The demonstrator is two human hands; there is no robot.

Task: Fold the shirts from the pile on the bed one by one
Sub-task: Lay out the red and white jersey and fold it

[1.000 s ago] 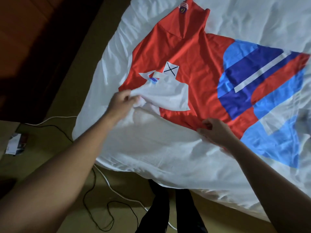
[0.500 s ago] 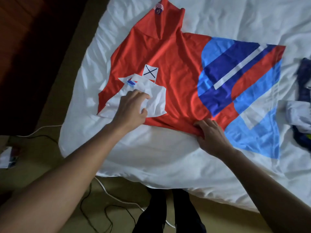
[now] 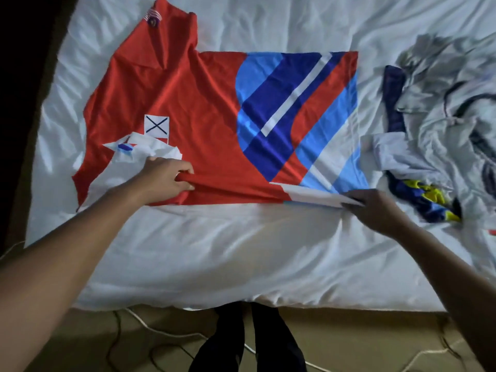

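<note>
Red shirt (image 3: 204, 108) lies spread flat along the bed's (image 3: 241, 251) near edge. Left hand (image 3: 163, 181) has left the white sleeve (image 3: 150, 150) and now pinches the shirt's near side. Right hand (image 3: 375, 208) has slid to pinch the hem corner, so the lengthwise fold looks ready.

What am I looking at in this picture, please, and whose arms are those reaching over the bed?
There is no machine here: a person wears a camera on the head, so the single view looks down along their own arms. A red shirt with a blue and white pattern lies spread on the white bed. The left hand grips a fold of its near edge; the right hand pinches the near corner at the patterned end. To the right lies the pile of shirts waiting. Below the bed edge are the person's dark trouser legs and cables on the floor.
</note>
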